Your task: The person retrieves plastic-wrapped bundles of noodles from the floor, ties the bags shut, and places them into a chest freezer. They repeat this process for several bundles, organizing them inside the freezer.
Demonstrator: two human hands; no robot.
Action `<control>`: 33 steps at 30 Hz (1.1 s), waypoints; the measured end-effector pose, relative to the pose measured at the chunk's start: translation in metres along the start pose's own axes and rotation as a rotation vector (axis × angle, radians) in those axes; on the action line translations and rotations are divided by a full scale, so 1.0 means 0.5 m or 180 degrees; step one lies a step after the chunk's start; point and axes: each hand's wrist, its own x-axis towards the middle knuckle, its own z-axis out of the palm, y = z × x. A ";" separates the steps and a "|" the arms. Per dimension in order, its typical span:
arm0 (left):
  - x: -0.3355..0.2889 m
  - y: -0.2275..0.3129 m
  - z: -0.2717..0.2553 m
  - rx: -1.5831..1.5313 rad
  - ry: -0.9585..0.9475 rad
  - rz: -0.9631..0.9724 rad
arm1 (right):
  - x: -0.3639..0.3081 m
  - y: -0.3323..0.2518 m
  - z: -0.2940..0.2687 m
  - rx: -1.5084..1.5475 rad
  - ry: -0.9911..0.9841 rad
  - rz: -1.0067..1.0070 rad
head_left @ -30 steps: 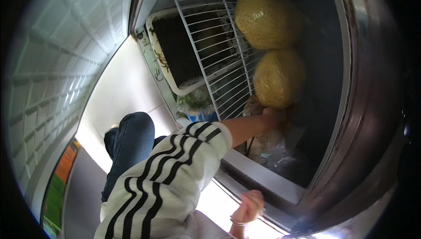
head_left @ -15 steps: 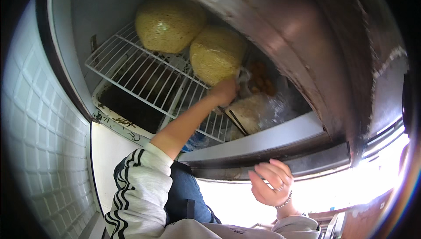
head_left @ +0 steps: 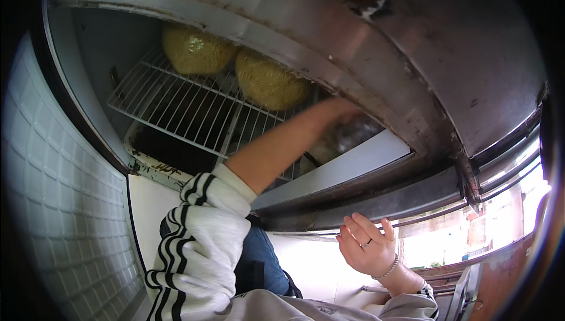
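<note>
Head view: my left grip [head_left: 343, 112] is by a clear bag [head_left: 353, 135], whether clasping I can't tell; likely soft, slippery, best cupped underneath. My right grip [head_left: 369, 248] is empty, uncurled.

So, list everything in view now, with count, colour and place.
steel fridge: 1, grey, top and right
wire shelf: 1, white, inside fridge
bags of noodle-like strands: 2, yellow, on shelf
tray: 1, off-white and dark, below shelf
clear plastic bag: at least 1, clear, fridge's right side, blurred
panelled door: 1, white, far left
floor: 1, white, lower middle
bracelet: 1, silver, worn, lower right
ring: 1, dark, worn, lower right
jeans leg: 1, blue, lower middle
striped sleeves: 2, white and black, along the bottom
left-hand grip: 1, bare, inside fridge, blurred
right-hand grip: 1, bare, open, lower right
</note>
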 end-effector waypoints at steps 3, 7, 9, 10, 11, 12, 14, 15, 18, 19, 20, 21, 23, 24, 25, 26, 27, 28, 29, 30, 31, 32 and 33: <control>0.026 0.017 0.083 -0.0146 -0.0303 0.0096 | -0.009 -0.001 0.016 -0.0009 0.0155 0.0022; 0.018 0.005 0.167 -0.0270 -0.0649 0.0121 | -0.018 0.010 0.046 -0.0132 0.0453 -0.0186; 0.015 0.000 0.182 -0.0350 -0.0769 0.0136 | -0.015 0.013 0.064 -0.0136 0.0787 -0.0244; 0.016 -0.001 0.184 -0.0402 -0.0797 0.0153 | -0.010 0.013 0.077 -0.0266 0.0979 -0.0241; 0.019 -0.001 0.183 -0.0456 -0.0785 0.0164 | -0.007 0.014 0.087 -0.0496 0.1004 -0.0244; 0.021 0.000 0.179 -0.0500 -0.0775 0.0174 | -0.002 0.009 0.096 -0.0644 0.1135 -0.0189; 0.029 -0.002 0.167 -0.0611 -0.0738 0.0199 | 0.005 0.006 0.104 -0.0697 0.1268 -0.0133; 0.033 -0.003 0.161 -0.0668 -0.0715 0.0196 | 0.006 0.005 0.104 -0.0591 0.1257 -0.0134; 0.033 -0.016 0.160 -0.0721 -0.0701 0.0141 | 0.009 0.002 0.097 -0.0366 0.1297 -0.0127; 0.028 -0.022 0.167 -0.0654 -0.0698 0.0096 | 0.010 0.001 0.096 -0.0286 0.1333 -0.0091; 0.023 -0.026 0.178 -0.0549 -0.0721 0.0024 | 0.011 -0.001 0.095 -0.0345 0.1329 -0.0076; 0.016 -0.032 0.191 -0.0406 -0.0736 -0.0051 | 0.011 -0.003 0.095 -0.0388 0.1336 -0.0025; -0.008 -0.041 0.227 -0.0075 -0.0792 -0.0214 | 0.012 -0.006 0.098 -0.0390 0.1327 0.0032; -0.018 -0.043 0.244 0.0040 -0.0811 -0.0266 | 0.012 -0.008 0.100 -0.0343 0.1315 0.0038; -0.030 -0.045 0.258 0.0099 -0.0831 -0.0291 | 0.011 -0.010 0.101 -0.0272 0.1328 0.0045; -0.035 -0.045 0.268 0.0141 -0.0836 -0.0303 | 0.012 -0.012 0.104 -0.0224 0.1322 0.0007; -0.041 -0.045 0.275 0.0150 -0.0852 -0.0295 | 0.012 -0.013 0.106 -0.0164 0.1329 -0.0031; -0.046 -0.045 0.278 0.0128 -0.0869 -0.0266 | 0.011 -0.015 0.108 -0.0095 0.1319 -0.0059; -0.048 -0.045 0.279 0.0087 -0.0881 -0.0248 | 0.010 -0.017 0.111 -0.0141 0.1306 -0.0071; -0.053 -0.045 0.275 0.0039 -0.0889 -0.0212 | 0.010 -0.018 0.114 -0.0181 0.1314 -0.0075; -0.055 -0.044 0.270 -0.0029 -0.0893 -0.0180 | 0.010 -0.020 0.117 -0.0218 0.1311 -0.0070; -0.060 -0.045 0.262 -0.0114 -0.0878 -0.0151 | 0.008 -0.021 0.119 -0.0192 0.1341 -0.0079; -0.064 -0.045 0.252 -0.0219 -0.0855 -0.0127 | 0.005 -0.021 0.120 -0.0165 0.1357 -0.0075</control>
